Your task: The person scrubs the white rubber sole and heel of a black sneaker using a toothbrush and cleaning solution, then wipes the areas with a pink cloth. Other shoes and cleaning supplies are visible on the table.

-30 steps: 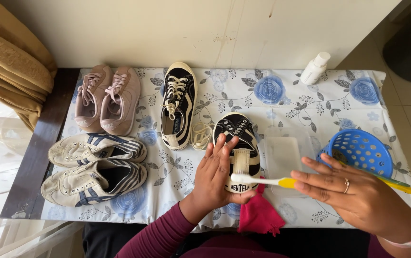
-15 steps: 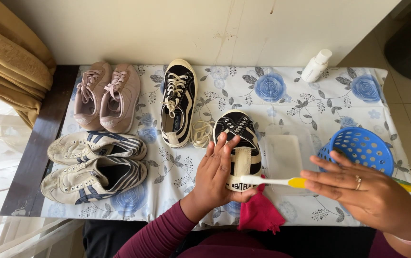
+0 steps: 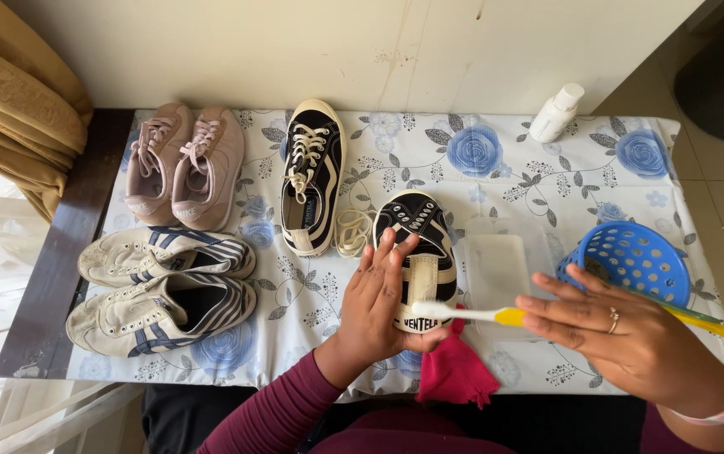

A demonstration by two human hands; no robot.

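Left hand: the left hand (image 3: 379,294) lies flat along the left side of the black-and-white sneaker (image 3: 417,252), fingers stretched up its side and thumb hooked under the heel, pinning it so it does not slide.
Right hand: the right hand (image 3: 631,336) is closed around a yellow-handled toothbrush (image 3: 496,315); the white head reaches left onto the sneaker's heel band, the handle tail pokes out to the right.
Sneaker: it sits heel toward the person, near the front middle of the worktop (image 3: 496,160), its laces out.
Loose laces: a pale coil (image 3: 352,233) lies just left of the sneaker, between it and its laced partner (image 3: 311,181), which points away.
Red cloth: a crumpled cloth (image 3: 456,370) is tucked under the sneaker's heel, hanging over the near edge.
Tray: a clear shallow tray (image 3: 496,269) rests just right of the sneaker.
Basket: a blue perforated basket (image 3: 635,256) stands at the right, near the brushing hand.
Bottle: a small white bottle (image 3: 555,112) stands at the far edge.
Other pairs: pink trainers (image 3: 181,164) far left, striped white ones (image 3: 164,286) near left, set aside in rows.
Surface: a white covering printed with blue roses.
Room: plain wall behind, mustard curtain (image 3: 17,109) at left, tiled floor at right.
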